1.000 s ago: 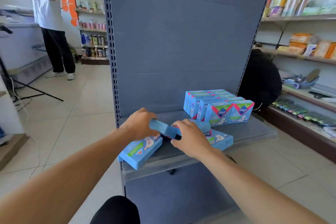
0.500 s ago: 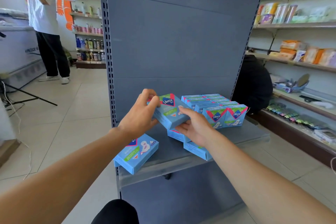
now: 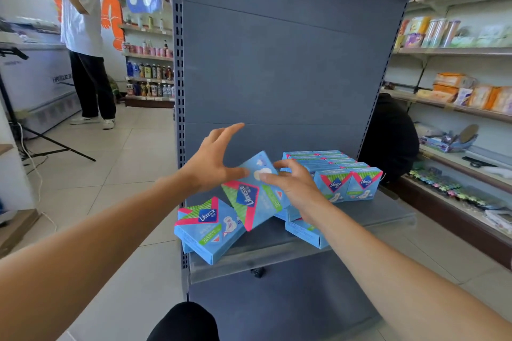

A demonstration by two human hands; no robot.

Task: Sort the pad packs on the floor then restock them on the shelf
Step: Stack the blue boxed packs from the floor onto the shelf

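**One pack tilted between your hands, over the shelf**

So the blue Libresse pack (image 3: 256,191) you're dealing with sits tilted between your two hands, front face up toward you, its lower corner down near the loose packs at the front of the grey shelf (image 3: 374,216). Your right hand (image 3: 296,188) lies over its right side with the fingers stretched across the face, relaxed rather than curled round it. Your left hand (image 3: 214,162) is spread wide, fingers straight and fanned upward, thumb just touching the pack's upper left edge. Neither hand is really clamped on it; it's more resting against both.

Just left of it, another pack (image 3: 207,227) lies flat and skewed on the front left corner of the shelf, one corner poking out past the edge. Under your right wrist there's a third loose pack (image 3: 303,232) lying flat near the front lip, plus at least one more tucked beneath the tilted one, but it's mostly hidden so I can't tell how it lies.

Further back on the right, the tidy row of packs (image 3: 346,183) stands upright in two lines, fronts facing you, touching side by side.

Around that: the grey back panel (image 3: 277,63) rises behind the shelf, stocked store shelving (image 3: 457,50) runs down the right, and off to the left a person in a white shirt (image 3: 81,19) stands on the tiled floor by a chest freezer (image 3: 36,75).
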